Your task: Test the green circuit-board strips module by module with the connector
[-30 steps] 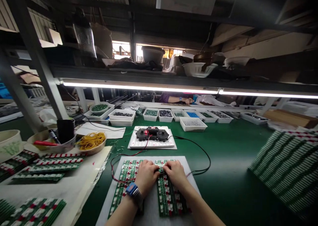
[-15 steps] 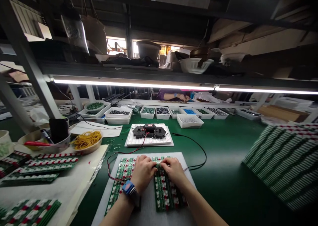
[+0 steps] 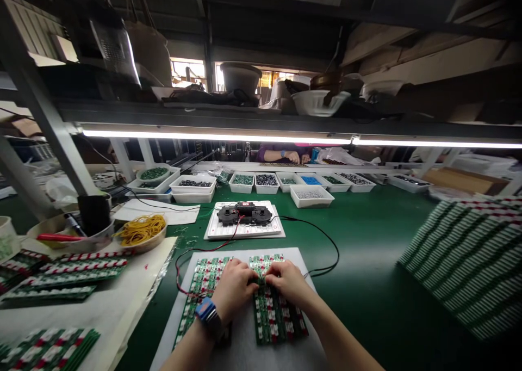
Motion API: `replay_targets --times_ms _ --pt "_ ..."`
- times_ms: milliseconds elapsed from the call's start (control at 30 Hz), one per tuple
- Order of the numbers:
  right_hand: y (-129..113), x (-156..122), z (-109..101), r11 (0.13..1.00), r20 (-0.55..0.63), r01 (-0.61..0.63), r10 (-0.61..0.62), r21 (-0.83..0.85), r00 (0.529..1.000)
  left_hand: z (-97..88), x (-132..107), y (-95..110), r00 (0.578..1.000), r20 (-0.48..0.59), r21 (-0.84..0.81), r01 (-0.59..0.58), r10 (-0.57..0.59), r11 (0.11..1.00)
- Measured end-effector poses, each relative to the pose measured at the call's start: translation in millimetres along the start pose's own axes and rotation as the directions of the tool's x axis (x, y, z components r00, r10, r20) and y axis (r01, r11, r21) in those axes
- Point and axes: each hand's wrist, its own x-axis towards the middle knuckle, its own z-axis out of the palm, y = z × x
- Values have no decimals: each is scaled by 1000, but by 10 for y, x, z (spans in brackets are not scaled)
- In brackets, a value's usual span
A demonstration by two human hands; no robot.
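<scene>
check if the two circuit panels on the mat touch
Apart. The head view shows a strip of pale mat between the left panel and the right panel.

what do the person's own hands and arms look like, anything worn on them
Both hands are ungloved, and no sleeves show on the forearms. The left hand has a squarish blue watch on a dark band at its wrist; its face is too blurred to read. The right hand has nothing visible at its wrist.
</scene>
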Motion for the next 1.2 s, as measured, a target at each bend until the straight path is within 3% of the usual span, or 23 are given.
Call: replay_targets --times_ms 633,1200 --pt "-174 21 95 973 -47 -84 76 -214 996 38 -10 44 996 38 56 81 -83 995" --pt "-59 -42 32 989 -19 5 -8 -151 1000 41 -26 93 994 54 92 88 -93 992"
